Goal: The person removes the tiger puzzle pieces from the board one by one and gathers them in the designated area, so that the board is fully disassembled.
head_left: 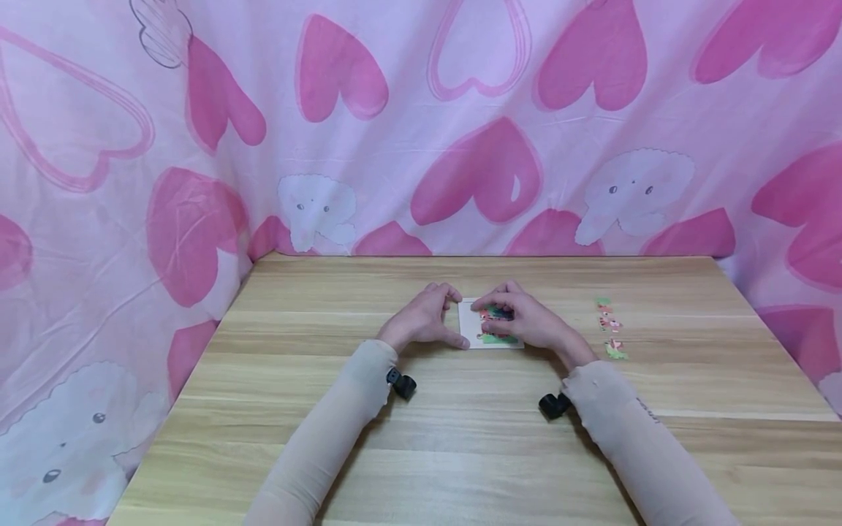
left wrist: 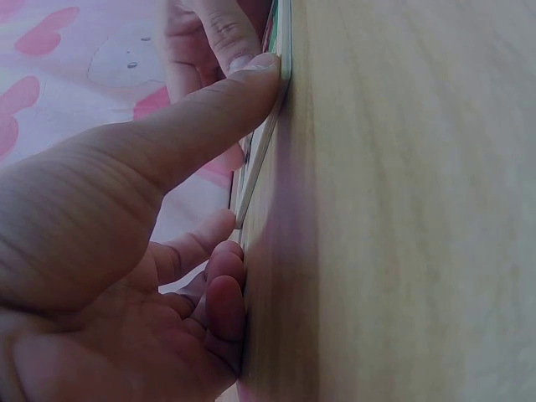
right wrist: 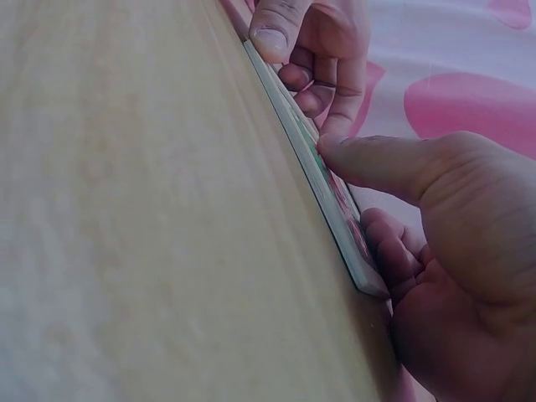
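A thin puzzle tray (head_left: 468, 325) lies flat on the wood-grain table (head_left: 421, 475), between the person's two hands and well forward of the sleeves (head_left: 329, 431). It is a pale, nearly white board, roughly square, with a fine outline just inside its border; from the wrists its edge shows as a slim, light band. The left part of its face is bare white, while the right part bears a colourful picture (head_left: 498, 339) in dark green, red and a brighter leaf green along the near side, its details partly hidden by the fingers. The left hand (head_left: 421, 319) grips the tray by its left side, thumb at the near corner and a fingertip at the far one. The right hand (head_left: 529, 318) arches over the picture with its thumb touching the face and its other fingers bent; whether it pinches a piece cannot be told. To the right, well apart from the tray, loose jigsaw pieces (head_left: 616, 349) lie in a short column, irregular in outline, coloured green, red, white and pinkish.
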`<state>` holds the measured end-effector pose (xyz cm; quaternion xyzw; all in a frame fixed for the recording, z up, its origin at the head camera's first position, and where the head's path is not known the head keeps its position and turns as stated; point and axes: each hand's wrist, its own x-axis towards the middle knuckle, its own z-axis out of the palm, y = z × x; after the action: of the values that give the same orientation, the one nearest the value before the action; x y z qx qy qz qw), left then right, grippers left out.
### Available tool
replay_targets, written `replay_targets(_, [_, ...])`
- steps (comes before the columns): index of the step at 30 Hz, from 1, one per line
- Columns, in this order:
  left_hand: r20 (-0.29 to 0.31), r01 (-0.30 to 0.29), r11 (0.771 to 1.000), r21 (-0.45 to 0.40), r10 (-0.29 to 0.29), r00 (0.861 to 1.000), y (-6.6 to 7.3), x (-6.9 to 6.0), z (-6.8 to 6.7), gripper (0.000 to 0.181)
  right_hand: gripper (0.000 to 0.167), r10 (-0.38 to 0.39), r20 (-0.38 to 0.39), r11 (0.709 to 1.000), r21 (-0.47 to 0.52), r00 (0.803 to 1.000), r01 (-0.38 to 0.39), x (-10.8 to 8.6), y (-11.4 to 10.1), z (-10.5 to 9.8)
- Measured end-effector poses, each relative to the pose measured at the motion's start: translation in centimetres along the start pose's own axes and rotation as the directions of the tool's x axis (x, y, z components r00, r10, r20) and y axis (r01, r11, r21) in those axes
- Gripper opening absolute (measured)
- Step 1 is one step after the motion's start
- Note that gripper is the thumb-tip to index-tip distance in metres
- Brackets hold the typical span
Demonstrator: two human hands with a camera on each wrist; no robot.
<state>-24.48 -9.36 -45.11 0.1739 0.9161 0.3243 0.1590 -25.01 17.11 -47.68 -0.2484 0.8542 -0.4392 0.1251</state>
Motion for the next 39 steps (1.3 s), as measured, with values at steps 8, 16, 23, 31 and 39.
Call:
replay_targets(8, [-0.004,-0.014,1.0,0.002,0.014,1.0,-0.08,-0.02,-0.01,0.089,0.04,-0.029,0.011,0.999,-0.025,1.0,0.029,-0.04,-0.24,0.02])
replay_targets(16, [-0.001,-0.017,1.0,0.013,0.017,1.0,-0.06,-0.09,0.0,0.09,0.049,-0.015,0.02,0.998,-0.068,1.0,0.017,-0.06,-0.28,0.03])
replay_targets(23, [0.001,-0.018,1.0,0.007,0.018,1.0,-0.07,-0.01,-0.1,0.091,0.049,-0.01,0.022,0.996,-0.084,1.0,0.012,0.08,-0.34,-0.02])
replay_targets(31, [0.0,-0.022,1.0,-0.006,0.022,1.0,0.03,-0.1,-0.1,0.091,0.046,-0.011,0.032,0.999,-0.053,0.999,0.013,0.25,-0.55,-0.13])
replay_targets(39, [0.007,-0.021,1.0,0.013,0.021,1.0,0.18,-0.14,0.02,0.09,0.043,-0.005,0.036,1.0,-0.024,0.999,0.006,0.3,-0.53,-0.19])
